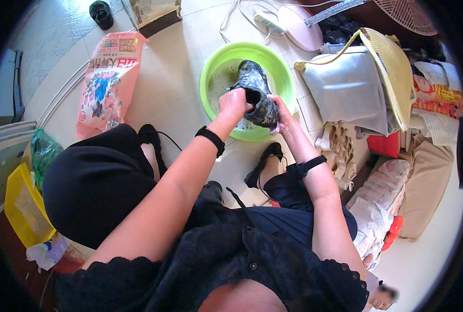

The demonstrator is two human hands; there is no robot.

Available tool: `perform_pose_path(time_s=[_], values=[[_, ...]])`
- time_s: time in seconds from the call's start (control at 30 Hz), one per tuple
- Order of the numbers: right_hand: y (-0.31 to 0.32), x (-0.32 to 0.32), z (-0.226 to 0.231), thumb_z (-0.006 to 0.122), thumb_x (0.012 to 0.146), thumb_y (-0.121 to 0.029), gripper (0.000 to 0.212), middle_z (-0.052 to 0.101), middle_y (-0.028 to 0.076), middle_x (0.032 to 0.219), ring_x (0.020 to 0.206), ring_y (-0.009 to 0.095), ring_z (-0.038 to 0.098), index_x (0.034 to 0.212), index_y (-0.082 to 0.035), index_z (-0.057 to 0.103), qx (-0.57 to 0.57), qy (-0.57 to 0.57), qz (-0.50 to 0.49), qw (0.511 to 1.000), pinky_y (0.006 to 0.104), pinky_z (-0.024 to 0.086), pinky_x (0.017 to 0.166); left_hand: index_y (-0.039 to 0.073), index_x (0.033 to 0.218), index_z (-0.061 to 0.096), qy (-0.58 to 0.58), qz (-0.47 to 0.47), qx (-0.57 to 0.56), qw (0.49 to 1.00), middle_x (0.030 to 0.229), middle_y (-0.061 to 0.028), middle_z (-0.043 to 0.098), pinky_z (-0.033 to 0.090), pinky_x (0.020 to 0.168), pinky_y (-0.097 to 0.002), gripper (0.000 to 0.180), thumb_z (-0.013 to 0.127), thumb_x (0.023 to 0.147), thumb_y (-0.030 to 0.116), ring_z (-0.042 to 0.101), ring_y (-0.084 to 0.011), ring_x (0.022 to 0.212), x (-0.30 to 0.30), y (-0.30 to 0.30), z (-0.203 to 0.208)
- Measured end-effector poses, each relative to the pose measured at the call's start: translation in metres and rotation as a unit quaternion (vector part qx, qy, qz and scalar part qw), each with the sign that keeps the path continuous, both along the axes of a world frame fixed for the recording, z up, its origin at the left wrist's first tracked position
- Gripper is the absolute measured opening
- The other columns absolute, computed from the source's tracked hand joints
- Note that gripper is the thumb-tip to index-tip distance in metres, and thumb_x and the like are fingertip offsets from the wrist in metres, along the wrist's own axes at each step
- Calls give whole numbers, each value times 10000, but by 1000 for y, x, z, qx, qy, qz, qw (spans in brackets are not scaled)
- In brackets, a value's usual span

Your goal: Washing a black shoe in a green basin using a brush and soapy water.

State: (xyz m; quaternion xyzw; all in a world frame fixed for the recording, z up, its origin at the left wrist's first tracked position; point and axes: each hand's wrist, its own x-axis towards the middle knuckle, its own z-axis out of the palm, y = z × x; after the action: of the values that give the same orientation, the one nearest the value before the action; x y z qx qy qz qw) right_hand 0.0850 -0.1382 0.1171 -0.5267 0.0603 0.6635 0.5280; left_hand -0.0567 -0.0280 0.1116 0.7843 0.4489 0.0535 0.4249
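Over a light green basin (208, 112) of cloudy, sudsy water I hold a dark shoe (262, 101) mottled with grey and white. Its toe points away from me and its opening faces me. My left hand (234, 102) grips the left side of the shoe's opening, some fingers reaching inside and hidden there. At the right of the heel, my right hand (284, 115) holds on with its thumb along the collar. Something pale purple sticks out below the right fingers; I cannot tell what it is. Dark bands circle both my wrists.
Left of the basin lies a pink printed bag (109, 83). Another dark shoe (102, 14) sits on the far-left floor. Beyond the basin are a power strip (269, 24) and a fan base (300, 31). A yellow-rimmed hat (385, 78) and piled fabric stand at right.
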Motion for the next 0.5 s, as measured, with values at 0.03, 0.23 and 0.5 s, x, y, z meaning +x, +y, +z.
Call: perform_pose_path(time_s=[0.03,0.23,0.5], values=[[2,-6,-1,600,778,-364,413,661,131,899,784,242,650,1030,-37,590,14,19,-8,1000,388,537,768,62,880,683,108,-99,-7,989,944,-146,658,513,736,-362,281,662,673,250,650,-275,851,-6,6,12],[-1,-6,-7,596,782,-338,390,660,133,925,798,245,646,1010,-22,596,10,33,-4,999,383,525,798,80,817,686,101,-163,61,979,845,-144,664,524,691,-361,184,625,691,200,653,-273,827,3,5,-6],[1,-3,-9,552,796,-343,377,663,118,917,808,233,643,993,-26,603,28,-14,-10,999,368,526,789,32,863,643,-94,-211,233,945,908,-170,641,517,692,-386,179,575,730,131,640,-292,790,18,3,-52]])
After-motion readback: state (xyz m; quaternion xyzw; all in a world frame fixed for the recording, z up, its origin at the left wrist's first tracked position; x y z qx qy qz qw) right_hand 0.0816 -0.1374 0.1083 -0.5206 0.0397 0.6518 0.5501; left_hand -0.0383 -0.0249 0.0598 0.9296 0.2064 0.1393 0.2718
